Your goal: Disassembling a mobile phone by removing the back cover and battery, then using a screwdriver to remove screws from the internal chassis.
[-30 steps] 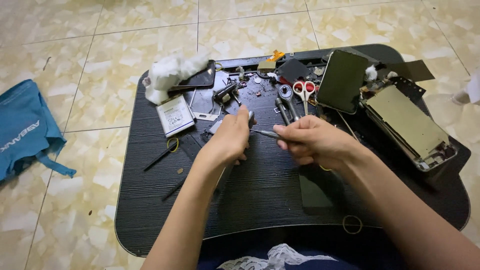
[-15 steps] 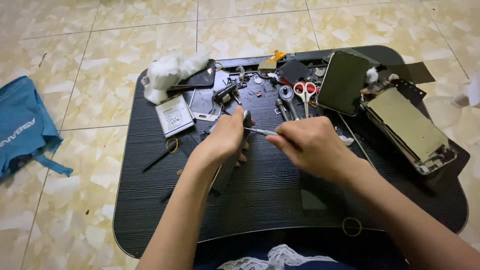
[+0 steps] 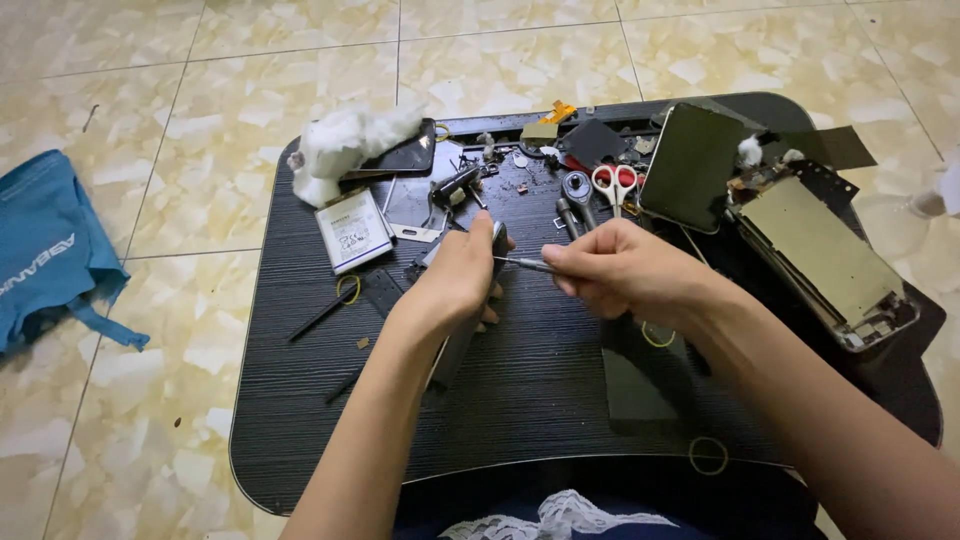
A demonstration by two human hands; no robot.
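1. On the black ribbed lap table (image 3: pixel 520 400) we see our left hand (image 3: pixel 455 280) curled tight around a slim dark phone body (image 3: pixel 497 240), held on edge at the table's centre.
2. Both hands sit slightly higher than half a second earlier.
3. Our right hand (image 3: pixel 625 270) pinches thin metal tweezers (image 3: pixel 525 263), tip touching the phone.

Soft, even daylight, fairly bright; faint glare on the pale floor tiles (image 3: pixel 250 60); weak shadows under the forearms on the counter (image 3: pixel 560 400); focus sharp, edges slightly stretched.
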